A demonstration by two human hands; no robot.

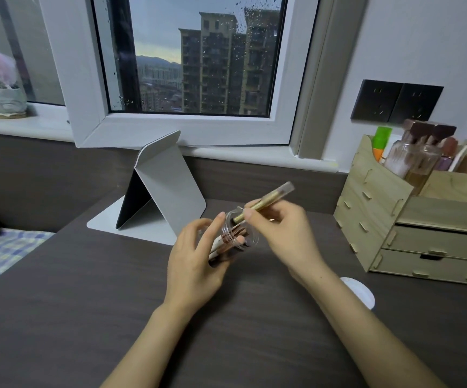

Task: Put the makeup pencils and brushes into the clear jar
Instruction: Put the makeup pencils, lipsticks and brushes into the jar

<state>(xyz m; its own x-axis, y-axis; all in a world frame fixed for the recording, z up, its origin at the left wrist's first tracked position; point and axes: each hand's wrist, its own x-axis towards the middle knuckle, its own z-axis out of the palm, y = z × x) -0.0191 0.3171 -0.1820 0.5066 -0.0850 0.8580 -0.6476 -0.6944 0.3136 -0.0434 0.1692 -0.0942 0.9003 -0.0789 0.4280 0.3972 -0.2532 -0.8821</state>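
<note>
Spanning the near field, dark wood-grain desk. Far right: wooden drawer organizer with bottles in its top. Far centre: folded white stand propped on the desk. Both forearms enter from the near edge, converging at centre. Left hand, palm turned right, fingers curled around the clear jar; jar tilted, threaded mouth facing far-right, brushes and pencils visible inside. Right hand pinches a gold pencil between thumb and fingers; pencil angled, lower tip at the jar mouth, clear-capped end pointing up and right.
</note>
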